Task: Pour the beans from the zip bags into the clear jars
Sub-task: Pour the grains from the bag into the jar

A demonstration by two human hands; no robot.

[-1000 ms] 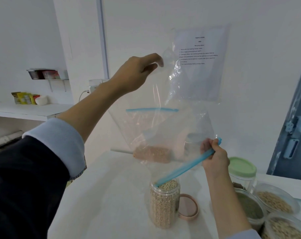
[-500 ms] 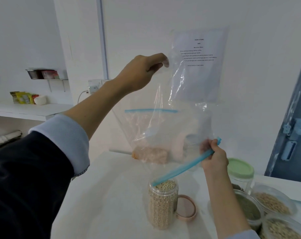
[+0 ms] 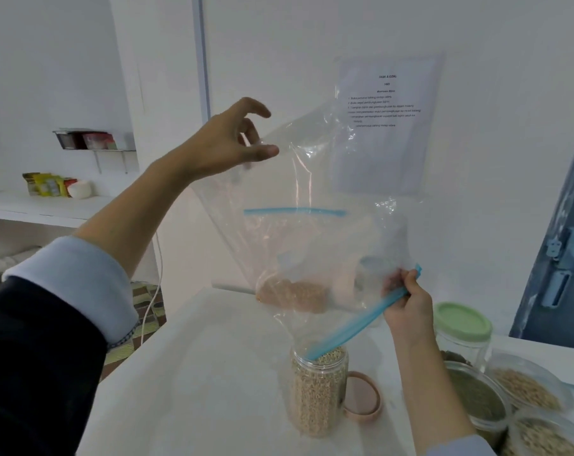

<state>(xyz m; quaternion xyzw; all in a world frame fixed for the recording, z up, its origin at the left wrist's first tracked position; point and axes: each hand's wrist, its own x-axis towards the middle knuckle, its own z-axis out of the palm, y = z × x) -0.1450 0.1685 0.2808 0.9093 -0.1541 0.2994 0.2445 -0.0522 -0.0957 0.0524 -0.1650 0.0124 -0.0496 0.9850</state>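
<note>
I hold a clear zip bag (image 3: pixel 312 179) upside down over a clear jar (image 3: pixel 318 393) that is nearly full of tan beans. My left hand (image 3: pixel 226 143) is raised and pinches the bag's bottom corner between thumb and fingers, index finger lifted. Lower right, my right hand (image 3: pixel 407 304) grips the blue zip strip (image 3: pixel 351 330), whose lower end reaches into the jar's mouth. The held bag looks almost empty. Behind it, seen through the film, a second zip bag (image 3: pixel 292 291) holds reddish-brown beans.
A pink lid (image 3: pixel 361 401) lies beside the jar on the white table (image 3: pixel 196 373). At the right stand a green-lidded jar (image 3: pixel 461 324) and several open containers of beans (image 3: pixel 526 386). A printed sheet (image 3: pixel 387 123) hangs on the wall behind.
My left hand has loosened its fingers and lifted the index finger off the bag's corner. The bag's upper part has shifted slightly left. My right hand stays on the zip strip.
</note>
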